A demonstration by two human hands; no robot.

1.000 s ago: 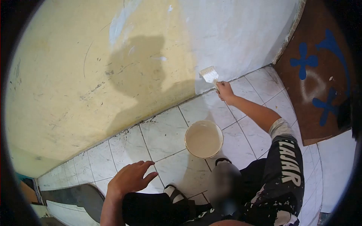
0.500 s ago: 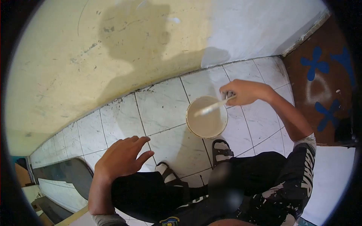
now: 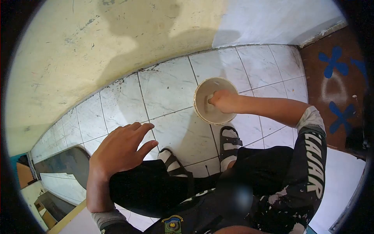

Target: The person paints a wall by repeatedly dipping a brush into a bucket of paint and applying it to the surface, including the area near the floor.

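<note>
A cream bucket (image 3: 199, 111) stands on the tiled floor in front of my feet, with pale residue on its inner wall. My right hand (image 3: 225, 100) reaches down into it, fingers closed on the handle of a paintbrush (image 3: 210, 97). Most of the brush is hidden by the hand, and its bristles point down inside the bucket. My left hand (image 3: 124, 147) hovers above my left knee, fingers apart and holding nothing.
Ahead rises a wall, yellow and scuffed (image 3: 144, 35) at left, whitish (image 3: 265, 23) at right. A brown panel with blue flower shapes (image 3: 331, 85) stands at right. A mirror-like panel (image 3: 64, 167) lies at left. My sandalled feet (image 3: 230, 143) are close behind the bucket.
My right hand has lowered the paintbrush from above the rim into the bucket. The view has tilted slightly down. My left hand stays open in nearly the same place.
</note>
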